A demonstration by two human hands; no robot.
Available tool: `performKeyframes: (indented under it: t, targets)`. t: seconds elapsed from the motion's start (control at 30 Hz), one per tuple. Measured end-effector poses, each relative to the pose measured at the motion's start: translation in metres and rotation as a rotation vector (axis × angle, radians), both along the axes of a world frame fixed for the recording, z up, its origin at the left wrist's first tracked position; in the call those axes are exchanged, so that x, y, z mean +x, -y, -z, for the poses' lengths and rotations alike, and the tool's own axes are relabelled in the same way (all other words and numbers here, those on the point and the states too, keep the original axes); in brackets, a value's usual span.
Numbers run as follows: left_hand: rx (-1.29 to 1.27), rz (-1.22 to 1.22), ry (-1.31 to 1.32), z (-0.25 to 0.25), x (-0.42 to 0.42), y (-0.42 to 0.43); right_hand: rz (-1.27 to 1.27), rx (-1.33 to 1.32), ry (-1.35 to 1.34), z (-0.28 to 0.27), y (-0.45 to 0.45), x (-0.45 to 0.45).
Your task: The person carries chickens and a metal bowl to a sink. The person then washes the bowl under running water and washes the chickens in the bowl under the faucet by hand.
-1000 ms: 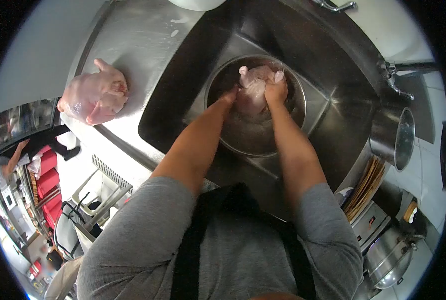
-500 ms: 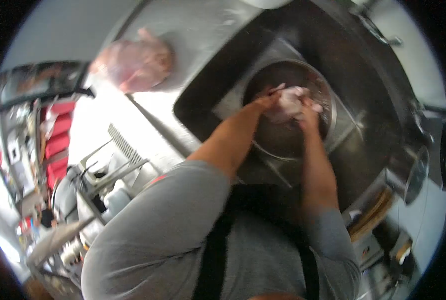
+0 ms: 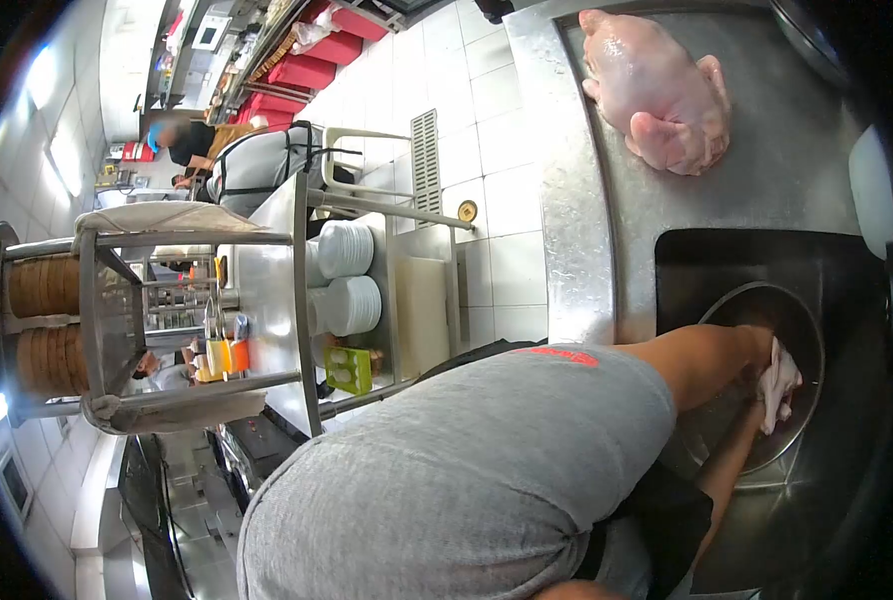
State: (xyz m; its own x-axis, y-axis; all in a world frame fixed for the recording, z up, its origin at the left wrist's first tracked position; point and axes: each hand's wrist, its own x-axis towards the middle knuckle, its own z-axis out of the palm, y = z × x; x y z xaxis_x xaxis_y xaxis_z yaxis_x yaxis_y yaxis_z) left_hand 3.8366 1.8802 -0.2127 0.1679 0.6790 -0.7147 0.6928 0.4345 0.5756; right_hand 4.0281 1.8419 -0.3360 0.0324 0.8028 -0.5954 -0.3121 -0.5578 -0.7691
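My left hand [image 3: 756, 343] is down inside a round metal bowl [image 3: 818, 345], closed on a pale pink piece of raw poultry [image 3: 783, 385]. From below, my right hand [image 3: 760, 412] grips the same piece; the fingers of both hands are partly hidden. The bowl sits in a dark metal sink [image 3: 682, 262]. On the steel counter [image 3: 622, 210] beside the sink lies a whole plucked raw chicken [image 3: 662, 90], apart from both hands.
A white rounded container [image 3: 874, 195] stands at the sink's edge. To the left, a metal rack [image 3: 302, 290] holds stacked white plates [image 3: 352, 305] and bamboo steamers [image 3: 47, 360]. Behind it is a white stool [image 3: 352, 145]. A person [image 3: 192, 140] in a blue cap is farther off.
My head has turned left, so the sink and bowl now appear farther right and more of the kitchen shows. Both hands still hold the poultry piece in the bowl.
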Motion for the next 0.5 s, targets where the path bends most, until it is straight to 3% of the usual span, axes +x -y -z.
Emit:
performKeyframes:
  t: [0.27, 0.33, 0.4, 0.43, 0.5]
  targets:
    - [0.113, -0.096, 0.032, -0.006, -0.002, 0.025, 0.086, -0.074, 0.137, 0.004, 0.011, 0.010]
    - [0.411, 0.029, -0.092, 0.006, 0.014, 0.040, 0.107, -0.081, 0.157, 0.001, 0.015, 0.014]
    - [0.487, 0.077, -0.040, 0.020, 0.018, 0.049, 0.141, -0.084, 0.180, -0.002, 0.018, 0.017]
    - [0.372, 0.023, 0.088, 0.015, 0.011, 0.041, 0.152, -0.086, 0.201, -0.004, 0.020, 0.017]
    - [0.336, 0.045, 0.236, 0.051, 0.008, 0.023, 0.183, -0.094, 0.243, -0.007, 0.017, 0.005]
